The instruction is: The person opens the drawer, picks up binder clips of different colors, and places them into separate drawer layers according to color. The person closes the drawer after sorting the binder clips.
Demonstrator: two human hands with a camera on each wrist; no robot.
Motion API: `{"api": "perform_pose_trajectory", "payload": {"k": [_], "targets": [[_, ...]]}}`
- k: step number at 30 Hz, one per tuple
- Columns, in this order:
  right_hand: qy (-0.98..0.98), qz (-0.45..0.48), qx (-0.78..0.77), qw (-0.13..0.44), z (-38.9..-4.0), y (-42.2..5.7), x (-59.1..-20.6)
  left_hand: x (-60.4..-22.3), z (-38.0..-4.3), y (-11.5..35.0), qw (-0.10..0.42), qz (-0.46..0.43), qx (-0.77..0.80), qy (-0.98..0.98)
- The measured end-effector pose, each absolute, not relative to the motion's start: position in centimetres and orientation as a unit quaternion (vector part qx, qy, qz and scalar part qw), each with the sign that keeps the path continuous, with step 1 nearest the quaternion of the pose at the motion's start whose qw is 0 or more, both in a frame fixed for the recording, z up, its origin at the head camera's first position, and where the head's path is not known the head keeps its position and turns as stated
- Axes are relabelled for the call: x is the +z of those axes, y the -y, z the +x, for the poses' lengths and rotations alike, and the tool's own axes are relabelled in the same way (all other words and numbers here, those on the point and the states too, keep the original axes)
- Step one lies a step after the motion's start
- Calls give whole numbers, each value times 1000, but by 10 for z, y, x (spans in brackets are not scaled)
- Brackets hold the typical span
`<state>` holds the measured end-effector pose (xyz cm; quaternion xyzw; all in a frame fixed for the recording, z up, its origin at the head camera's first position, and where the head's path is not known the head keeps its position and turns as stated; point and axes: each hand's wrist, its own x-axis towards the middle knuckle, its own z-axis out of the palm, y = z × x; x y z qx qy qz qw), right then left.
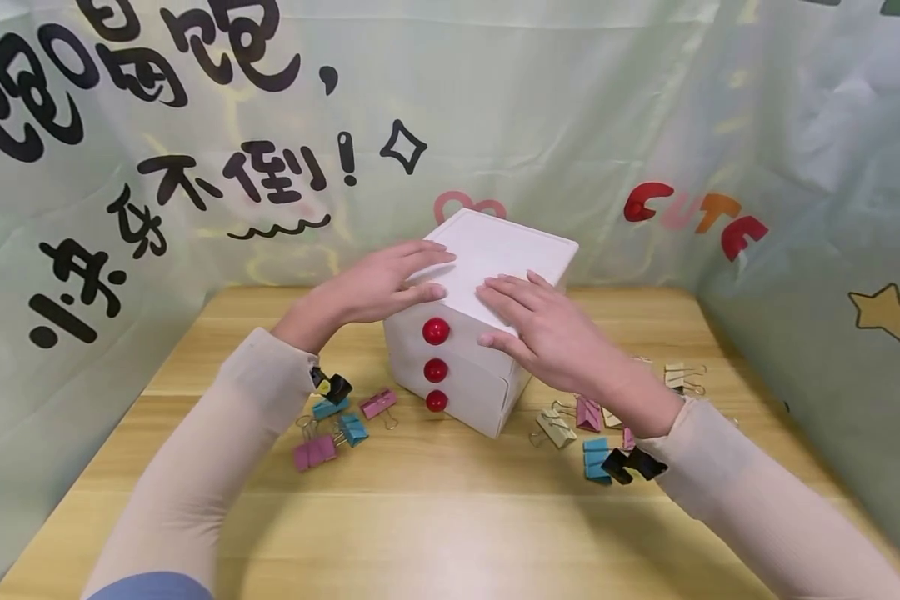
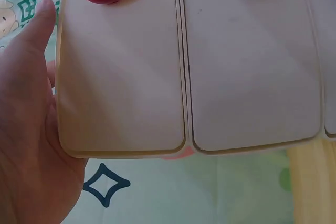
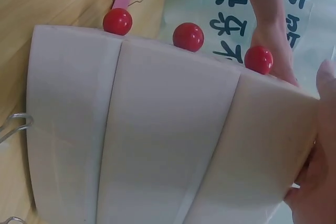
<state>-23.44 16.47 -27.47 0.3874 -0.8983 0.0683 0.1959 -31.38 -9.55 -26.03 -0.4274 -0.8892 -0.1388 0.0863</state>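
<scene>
Drawers (image 1: 468,354) seemingly closed, binder clips (image 1: 315,452) loose
Left hand (image 1: 378,285) and right hand (image 1: 555,337) lie straight-fingered atop the white box (image 1: 502,243), pinching nothing; closing looks done, clips below both untouched.

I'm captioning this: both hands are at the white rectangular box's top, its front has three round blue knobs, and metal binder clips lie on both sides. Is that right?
Only the colour is wrong: the three round glossy knobs on the white rectangular box are red, as the head view shows. The rest stands.
</scene>
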Motion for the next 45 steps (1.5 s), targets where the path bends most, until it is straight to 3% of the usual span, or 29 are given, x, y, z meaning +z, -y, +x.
{"api": "perform_pose_trajectory", "payload": {"k": [17, 45], "targets": [[888, 389, 126, 211, -236, -168, -287, -272, -298, 95, 95, -389, -107, 910], [827, 467, 259, 174, -264, -191, -285, -276, -268, 76, 144, -304, -105, 936]]}}
